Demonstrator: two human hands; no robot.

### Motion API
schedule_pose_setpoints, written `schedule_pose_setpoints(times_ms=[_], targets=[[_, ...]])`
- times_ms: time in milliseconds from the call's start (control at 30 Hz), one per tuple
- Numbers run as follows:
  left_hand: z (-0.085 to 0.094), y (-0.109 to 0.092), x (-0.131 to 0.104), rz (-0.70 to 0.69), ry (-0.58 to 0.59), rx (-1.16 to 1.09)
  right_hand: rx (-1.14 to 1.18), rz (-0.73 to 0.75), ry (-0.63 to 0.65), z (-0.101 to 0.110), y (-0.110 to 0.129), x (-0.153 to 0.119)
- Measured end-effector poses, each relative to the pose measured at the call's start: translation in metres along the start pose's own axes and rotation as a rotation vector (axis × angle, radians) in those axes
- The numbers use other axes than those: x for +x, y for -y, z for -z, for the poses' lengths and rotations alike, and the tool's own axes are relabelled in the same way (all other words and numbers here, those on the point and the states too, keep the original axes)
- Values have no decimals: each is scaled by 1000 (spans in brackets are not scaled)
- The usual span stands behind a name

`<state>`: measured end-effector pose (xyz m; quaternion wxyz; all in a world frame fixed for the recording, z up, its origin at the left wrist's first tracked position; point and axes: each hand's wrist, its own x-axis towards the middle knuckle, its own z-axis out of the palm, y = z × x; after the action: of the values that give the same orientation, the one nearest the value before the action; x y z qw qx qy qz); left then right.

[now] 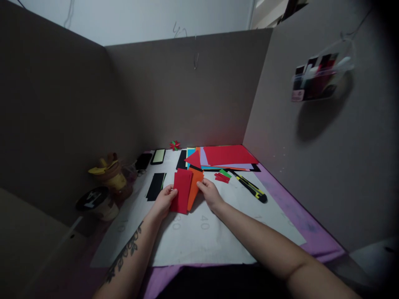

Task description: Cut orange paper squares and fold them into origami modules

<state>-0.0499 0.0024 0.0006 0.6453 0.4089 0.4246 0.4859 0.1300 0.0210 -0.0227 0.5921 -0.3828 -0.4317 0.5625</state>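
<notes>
Between thumb and fingers, my left hand (pixel 166 199) holds a stack of red paper strips (pixel 181 192) by its left edge. My right hand (pixel 209 192) pinches the orange paper strips (pixel 194 189) at their right edge. The orange strips fan out from behind the red ones, both raised over the white sheet. Just left of my left hand lies a stack of black strips (pixel 156 187). Small red pieces (pixel 222 177) and a green piece (pixel 225 173) lie beyond my right hand, with a black and yellow cutter (pixel 251 187) to their right.
Large coloured sheets (pixel 230 155) lie at the back, beside a red and green paper star (pixel 175 145). Phones (pixel 158 156), a yellow container (pixel 114 178) and a dark-lidded tub (pixel 98 203) are on the left. Grey panels (pixel 187 95) enclose the table; a clear holder (pixel 314 81) hangs right.
</notes>
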Motion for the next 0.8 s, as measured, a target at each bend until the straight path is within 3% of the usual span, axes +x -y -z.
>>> schedule_pose_setpoints(times_ms=[200, 367, 467, 600, 700, 800], targets=[[-5, -2, -4, 22, 40, -43, 28, -71, 126, -1, 3, -1], [-11, 1, -4, -68, -54, 15, 25, -15, 215, -6, 5, -11], [-16, 3, -6, -88, -73, 44, -19, -77, 243, -9, 3, -15], [-22, 4, -7, -40, -65, 31, 121, -160, 281, -12, 1, -15], [-10, -1, 0, -102, -106, 84, 174, -178, 260, -11, 1, -12], [23, -16, 12, -291, -396, 265, 148, -184, 175, -5, 3, -8]])
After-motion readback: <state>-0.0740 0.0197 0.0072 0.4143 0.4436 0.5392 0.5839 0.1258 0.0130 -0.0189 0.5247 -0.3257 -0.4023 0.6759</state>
